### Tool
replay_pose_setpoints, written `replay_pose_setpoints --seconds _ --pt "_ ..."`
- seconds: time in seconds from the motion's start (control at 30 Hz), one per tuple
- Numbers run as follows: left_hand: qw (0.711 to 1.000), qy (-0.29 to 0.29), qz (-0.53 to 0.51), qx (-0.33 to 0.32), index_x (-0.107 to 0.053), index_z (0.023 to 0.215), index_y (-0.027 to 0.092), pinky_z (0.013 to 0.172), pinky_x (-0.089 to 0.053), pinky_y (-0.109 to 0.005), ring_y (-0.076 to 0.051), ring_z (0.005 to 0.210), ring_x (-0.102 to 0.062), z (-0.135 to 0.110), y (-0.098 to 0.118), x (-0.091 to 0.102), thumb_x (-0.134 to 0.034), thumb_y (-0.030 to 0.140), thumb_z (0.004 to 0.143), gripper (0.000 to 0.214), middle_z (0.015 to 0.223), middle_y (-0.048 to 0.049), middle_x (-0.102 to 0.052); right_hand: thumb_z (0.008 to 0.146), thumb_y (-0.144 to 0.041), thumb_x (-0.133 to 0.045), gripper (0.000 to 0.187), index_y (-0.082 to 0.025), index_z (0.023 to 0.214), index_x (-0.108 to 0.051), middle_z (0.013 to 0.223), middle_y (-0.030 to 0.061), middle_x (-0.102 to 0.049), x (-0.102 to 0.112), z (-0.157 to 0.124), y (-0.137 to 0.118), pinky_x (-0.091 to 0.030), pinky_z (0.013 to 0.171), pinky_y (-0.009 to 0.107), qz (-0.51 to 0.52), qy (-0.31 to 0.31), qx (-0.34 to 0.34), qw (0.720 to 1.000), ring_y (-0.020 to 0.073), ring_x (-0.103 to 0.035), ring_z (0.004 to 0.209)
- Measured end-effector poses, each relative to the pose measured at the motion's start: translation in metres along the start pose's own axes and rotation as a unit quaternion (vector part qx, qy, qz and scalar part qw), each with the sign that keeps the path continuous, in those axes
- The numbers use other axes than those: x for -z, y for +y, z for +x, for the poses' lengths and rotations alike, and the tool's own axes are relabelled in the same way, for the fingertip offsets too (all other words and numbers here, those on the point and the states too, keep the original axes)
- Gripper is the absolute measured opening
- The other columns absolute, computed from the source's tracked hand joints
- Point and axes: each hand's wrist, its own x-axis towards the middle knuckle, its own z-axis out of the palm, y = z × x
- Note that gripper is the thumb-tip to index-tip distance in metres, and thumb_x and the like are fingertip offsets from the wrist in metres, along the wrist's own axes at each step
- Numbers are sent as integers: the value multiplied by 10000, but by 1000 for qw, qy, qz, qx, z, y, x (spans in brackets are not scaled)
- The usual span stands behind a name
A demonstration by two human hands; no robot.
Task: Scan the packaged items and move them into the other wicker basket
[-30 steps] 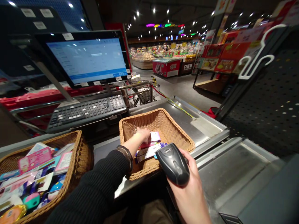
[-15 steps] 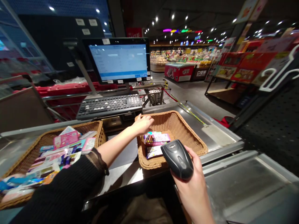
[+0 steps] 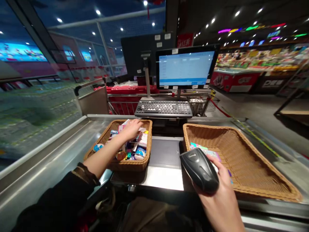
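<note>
My right hand [image 3: 223, 196] grips a black handheld barcode scanner [image 3: 200, 169] over the near left corner of the right wicker basket [image 3: 243, 167], which holds a few flat packets [image 3: 205, 151]. My left hand [image 3: 131, 128] reaches into the left wicker basket [image 3: 127, 164], fingers curled down onto the colourful small packets [image 3: 131, 149] piled there. Whether it has hold of one is not visible. The left arm wears a dark sleeve [image 3: 60, 203].
A till screen [image 3: 185, 68] and keyboard [image 3: 164, 108] stand behind the baskets on a steel checkout counter [image 3: 55, 154]. Red shopping carts [image 3: 130, 93] sit beyond. A glass partition lies at the left, store aisles and freezers [image 3: 231, 80] at the right.
My left hand left the right basket, swung left past the keyboard and now rests in the left basket. The view turned left. The scanner stays in my right hand.
</note>
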Motion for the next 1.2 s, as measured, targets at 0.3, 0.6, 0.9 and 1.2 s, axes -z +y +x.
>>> replay_pose_setpoints --seconds 0.3,0.6,0.9,1.2 --pt "992 -108 5 67 -606 1304 241 1085 -376 -461 -287 1363 -473 -6 -105 -52 -573 264 889 417 1453 -125 -562 857 -291 -658 284 -237 1135 -676 1450 130 -454 -17 -4 14 -441 1075 556 -56 -59 58 995 336 -507 1315" --pt "993 -99 18 67 -599 1288 224 1118 -307 -578 -327 1401 -435 -3 -109 -61 -612 243 825 463 1485 -167 -523 886 -331 -579 300 -222 1154 -659 1455 138 -458 -35 -3 -16 -402 1101 572 -12 -32 -6 999 345 -519 1304" --pt "994 -80 53 45 -588 1307 162 1157 -243 -625 -381 1393 -450 -2 -107 -53 -630 249 775 540 1498 -214 -501 810 -235 -608 384 -229 1194 -629 1428 131 -486 -30 -3 -19 -423 1107 561 -5 -50 -29 998 331 -508 1313" --pt "997 50 63 -12 -464 1405 168 1197 -51 -679 -351 1356 -478 -6 -46 0 -612 350 843 609 1448 -196 -542 820 -179 -590 340 -203 1158 -618 1453 152 -450 -28 1 -19 -401 1143 583 -34 -60 -12 998 340 -446 1384"
